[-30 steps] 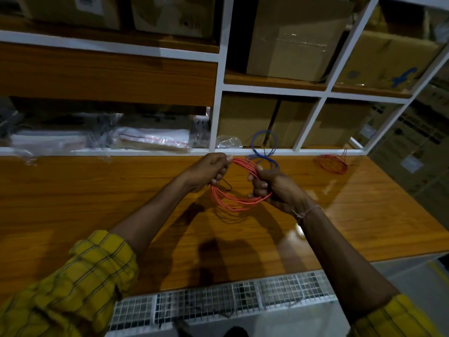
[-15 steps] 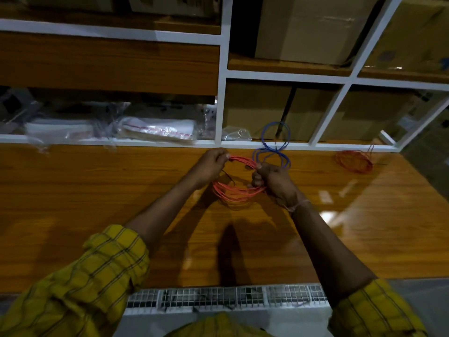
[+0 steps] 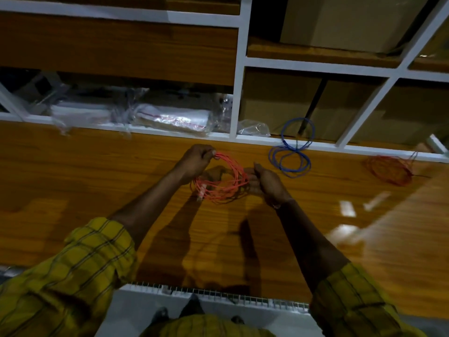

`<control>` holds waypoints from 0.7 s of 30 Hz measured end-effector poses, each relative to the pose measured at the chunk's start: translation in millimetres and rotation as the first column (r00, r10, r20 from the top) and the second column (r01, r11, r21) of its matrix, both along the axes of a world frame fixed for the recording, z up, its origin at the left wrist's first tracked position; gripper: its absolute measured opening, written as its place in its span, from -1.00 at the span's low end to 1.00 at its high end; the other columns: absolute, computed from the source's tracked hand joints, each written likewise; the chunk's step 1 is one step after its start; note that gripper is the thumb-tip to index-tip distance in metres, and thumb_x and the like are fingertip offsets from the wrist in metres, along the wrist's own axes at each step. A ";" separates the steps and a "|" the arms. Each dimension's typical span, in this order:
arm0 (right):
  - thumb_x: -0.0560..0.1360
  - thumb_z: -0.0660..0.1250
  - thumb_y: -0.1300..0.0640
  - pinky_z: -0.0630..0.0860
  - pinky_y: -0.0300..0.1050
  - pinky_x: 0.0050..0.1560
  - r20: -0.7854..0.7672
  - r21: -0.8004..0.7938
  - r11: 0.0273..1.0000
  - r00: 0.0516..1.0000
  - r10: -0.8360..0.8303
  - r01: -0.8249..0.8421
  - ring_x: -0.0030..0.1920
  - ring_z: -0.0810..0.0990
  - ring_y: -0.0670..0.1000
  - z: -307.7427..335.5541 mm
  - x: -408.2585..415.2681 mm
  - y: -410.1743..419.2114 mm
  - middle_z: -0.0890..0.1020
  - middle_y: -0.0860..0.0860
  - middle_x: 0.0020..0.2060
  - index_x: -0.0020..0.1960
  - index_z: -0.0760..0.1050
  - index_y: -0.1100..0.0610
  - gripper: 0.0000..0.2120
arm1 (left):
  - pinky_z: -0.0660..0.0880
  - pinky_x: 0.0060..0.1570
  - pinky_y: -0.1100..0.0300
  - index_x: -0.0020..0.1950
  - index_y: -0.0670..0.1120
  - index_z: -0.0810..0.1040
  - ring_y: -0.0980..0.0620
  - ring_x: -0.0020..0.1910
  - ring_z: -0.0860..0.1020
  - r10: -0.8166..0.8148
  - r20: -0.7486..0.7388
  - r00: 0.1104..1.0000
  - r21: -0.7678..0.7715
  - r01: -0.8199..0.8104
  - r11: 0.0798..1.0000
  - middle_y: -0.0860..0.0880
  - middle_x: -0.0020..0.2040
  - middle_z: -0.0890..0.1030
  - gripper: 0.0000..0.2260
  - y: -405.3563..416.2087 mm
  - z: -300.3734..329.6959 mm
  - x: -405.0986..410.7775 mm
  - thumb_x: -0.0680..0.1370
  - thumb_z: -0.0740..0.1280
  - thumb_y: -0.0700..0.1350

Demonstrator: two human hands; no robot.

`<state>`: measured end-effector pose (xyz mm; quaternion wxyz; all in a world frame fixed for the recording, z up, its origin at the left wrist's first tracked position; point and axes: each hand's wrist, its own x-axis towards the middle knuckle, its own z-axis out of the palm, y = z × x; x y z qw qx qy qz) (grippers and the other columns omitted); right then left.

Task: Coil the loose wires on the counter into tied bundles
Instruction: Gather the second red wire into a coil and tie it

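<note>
Mid-frame, the left hand (image 3: pixel 195 161) still pinches the pink coil (image 3: pixel 222 180); the right hand (image 3: pixel 266 182), shifted to its right edge, grips there, coil now lower—tying likely next.

The scene is dimly lit, with warm tones throughout. Soft dark shadows of the arms are cast on the glossy orange-brown wooden worktop (image 3: pixel 73 181) toward the viewer, below the hands. Pale patches of glare are seen on the worktop's right part. The white-framed shelving unit (image 3: pixel 237 98) behind the worktop is bent and slanted by wide-angle distortion. Motion blur is noticed at the right edge, and fine detail is smeared everywhere.
</note>
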<state>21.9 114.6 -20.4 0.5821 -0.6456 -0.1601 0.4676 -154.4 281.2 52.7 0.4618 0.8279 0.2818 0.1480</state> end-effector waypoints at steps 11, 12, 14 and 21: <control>0.55 0.30 0.29 0.56 -0.11 -0.08 0.818 -0.385 0.870 0.551 0.166 0.310 -0.01 0.69 0.20 -40.1 -6.0 88.3 0.71 0.23 -0.08 -0.05 0.65 0.30 -0.85 | 0.29 -0.42 0.29 -0.08 -0.23 0.52 0.24 -0.46 0.32 -0.032 0.014 0.999 0.047 0.031 0.998 -0.03 -0.30 0.39 -0.72 56.7 -15.3 -33.3 0.72 0.20 -0.10; 0.55 0.30 0.31 0.59 -0.07 -0.05 0.821 -0.410 0.858 0.535 0.199 0.310 0.04 0.69 0.22 -39.6 -8.1 92.6 0.70 0.24 -0.04 -0.02 0.64 0.31 -0.86 | 0.30 -0.42 0.31 -0.07 -0.23 0.53 0.25 -0.46 0.32 -0.037 0.018 0.999 0.055 0.036 0.998 -0.02 -0.30 0.40 -0.73 62.0 -16.3 -35.1 0.72 0.21 -0.09; 0.55 0.31 0.35 0.61 0.01 0.08 0.804 -0.498 0.814 0.510 0.304 0.300 0.13 0.66 0.24 -37.6 -9.8 97.8 0.67 0.25 0.07 0.10 0.59 0.31 -0.85 | 0.33 -0.42 0.31 -0.02 -0.22 0.56 0.26 -0.45 0.35 -0.044 0.018 0.999 0.049 0.043 0.998 -0.02 -0.29 0.43 -0.73 72.9 -20.3 -36.8 0.72 0.21 -0.07; 0.57 0.36 0.28 0.50 -0.13 -0.27 0.654 -0.381 0.876 0.756 0.030 0.295 -0.15 0.65 0.17 -22.6 -0.2 85.2 0.64 0.17 -0.25 -0.21 0.59 0.22 -0.82 | 0.30 -0.40 0.26 -0.15 -0.20 0.49 0.21 -0.45 0.32 -0.104 0.036 0.994 0.025 0.103 0.994 -0.03 -0.29 0.39 -0.70 91.8 -28.2 -37.5 0.72 0.21 -0.09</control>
